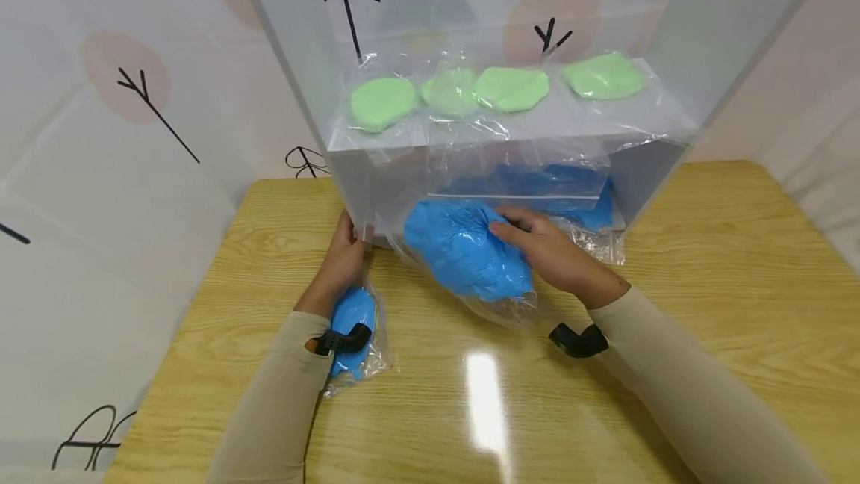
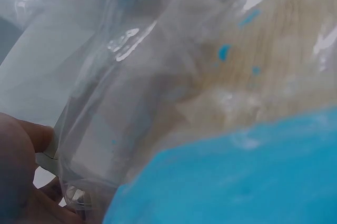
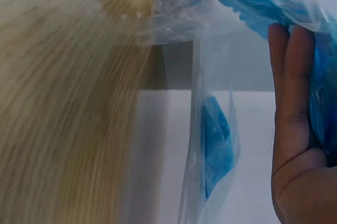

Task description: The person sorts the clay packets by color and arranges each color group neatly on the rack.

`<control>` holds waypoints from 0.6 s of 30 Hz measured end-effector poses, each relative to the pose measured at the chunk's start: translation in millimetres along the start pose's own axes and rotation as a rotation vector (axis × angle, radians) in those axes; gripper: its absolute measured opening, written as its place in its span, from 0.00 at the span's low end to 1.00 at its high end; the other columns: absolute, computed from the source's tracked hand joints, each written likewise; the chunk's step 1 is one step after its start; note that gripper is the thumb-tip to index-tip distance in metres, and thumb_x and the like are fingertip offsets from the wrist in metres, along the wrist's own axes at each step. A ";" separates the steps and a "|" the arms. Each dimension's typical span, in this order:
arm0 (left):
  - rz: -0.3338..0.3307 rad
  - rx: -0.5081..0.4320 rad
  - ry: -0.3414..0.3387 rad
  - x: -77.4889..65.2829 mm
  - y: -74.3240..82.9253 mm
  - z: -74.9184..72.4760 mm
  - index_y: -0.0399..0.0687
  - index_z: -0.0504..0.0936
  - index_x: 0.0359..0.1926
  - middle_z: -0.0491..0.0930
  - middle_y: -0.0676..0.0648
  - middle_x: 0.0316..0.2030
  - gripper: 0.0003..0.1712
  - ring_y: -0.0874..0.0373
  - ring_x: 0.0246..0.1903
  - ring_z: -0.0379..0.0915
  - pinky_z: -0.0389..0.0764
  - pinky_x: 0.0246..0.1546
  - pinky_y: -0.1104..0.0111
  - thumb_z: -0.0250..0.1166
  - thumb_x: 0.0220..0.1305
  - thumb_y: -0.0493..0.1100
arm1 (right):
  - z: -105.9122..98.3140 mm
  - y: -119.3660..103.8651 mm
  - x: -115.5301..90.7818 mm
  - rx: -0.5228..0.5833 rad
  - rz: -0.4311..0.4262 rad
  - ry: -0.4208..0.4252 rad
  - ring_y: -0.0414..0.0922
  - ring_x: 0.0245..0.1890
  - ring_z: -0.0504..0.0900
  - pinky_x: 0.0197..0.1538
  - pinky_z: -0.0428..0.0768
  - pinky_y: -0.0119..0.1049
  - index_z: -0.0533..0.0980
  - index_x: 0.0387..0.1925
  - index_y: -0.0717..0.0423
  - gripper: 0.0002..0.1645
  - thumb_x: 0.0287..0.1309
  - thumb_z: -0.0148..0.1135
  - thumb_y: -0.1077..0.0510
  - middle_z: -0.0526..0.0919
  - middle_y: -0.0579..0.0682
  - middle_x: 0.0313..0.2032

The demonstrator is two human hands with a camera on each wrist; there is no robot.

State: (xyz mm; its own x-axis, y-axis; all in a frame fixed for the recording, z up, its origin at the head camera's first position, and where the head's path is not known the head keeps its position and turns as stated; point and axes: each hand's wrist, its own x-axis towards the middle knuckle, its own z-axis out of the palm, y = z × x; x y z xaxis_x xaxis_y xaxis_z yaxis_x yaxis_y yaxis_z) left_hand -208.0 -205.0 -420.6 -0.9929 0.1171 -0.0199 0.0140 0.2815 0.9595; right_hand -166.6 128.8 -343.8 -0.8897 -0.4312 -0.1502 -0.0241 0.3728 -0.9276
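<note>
My right hand (image 1: 547, 249) holds a clear plastic bag of blue clay (image 1: 463, 249), thumb on top and fingers beneath, in front of the white shelf unit's lower opening. In the right wrist view two straight fingers (image 3: 295, 77) lie along the bag. My left hand (image 1: 341, 260) grips the bottom front corner of the unit's left side panel (image 1: 285, 28); the left wrist view has the thumb (image 2: 39, 135) on the white edge and clear plastic close beside it. Under my left wrist, another bag of blue clay (image 1: 352, 320) lies on the table, partly hidden by the forearm.
Several bags of light green clay (image 1: 383, 101) lie along the upper shelf board (image 1: 396, 142), their clear plastic hanging over its front edge. More bagged blue clay (image 1: 591, 215) sits in the lower opening at right. The wooden table (image 1: 725, 260) meets a patterned cloth backdrop (image 1: 168, 6).
</note>
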 end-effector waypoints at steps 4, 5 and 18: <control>0.021 0.012 0.012 0.2 -2.8 0.0 0.61 0.45 0.79 0.53 0.46 0.77 0.34 0.49 0.78 0.44 0.50 0.77 0.47 0.46 0.79 0.45 | -1.1 -6.8 12.5 0.165 0.111 0.026 0.50 0.74 0.60 0.65 0.72 0.44 0.50 0.79 0.53 0.41 0.75 0.48 0.40 0.51 0.53 0.78; 0.028 0.013 0.017 0.1 -3.5 0.1 0.62 0.46 0.79 0.53 0.47 0.77 0.34 0.49 0.78 0.45 0.50 0.77 0.48 0.46 0.79 0.45 | -1.2 -8.0 15.6 0.221 0.121 0.028 0.47 0.68 0.68 0.59 0.76 0.39 0.50 0.79 0.52 0.40 0.75 0.48 0.42 0.56 0.52 0.76; 0.027 0.030 0.042 -0.3 -5.8 1.2 0.68 0.49 0.78 0.54 0.50 0.77 0.35 0.51 0.78 0.45 0.47 0.77 0.46 0.50 0.77 0.43 | -1.3 -18.6 48.3 0.661 0.177 0.115 0.41 0.58 0.62 0.59 0.70 0.31 0.44 0.78 0.48 0.41 0.74 0.48 0.46 0.47 0.49 0.72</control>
State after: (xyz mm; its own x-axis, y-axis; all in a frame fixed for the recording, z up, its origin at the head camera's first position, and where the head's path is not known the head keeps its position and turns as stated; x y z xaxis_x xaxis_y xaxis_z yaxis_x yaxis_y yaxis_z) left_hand -207.6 -205.5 -426.5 -0.9962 0.0850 0.0187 0.0440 0.3068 0.9508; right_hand -209.7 102.2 -333.4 -0.8984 -0.3062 -0.3150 0.3759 -0.1649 -0.9119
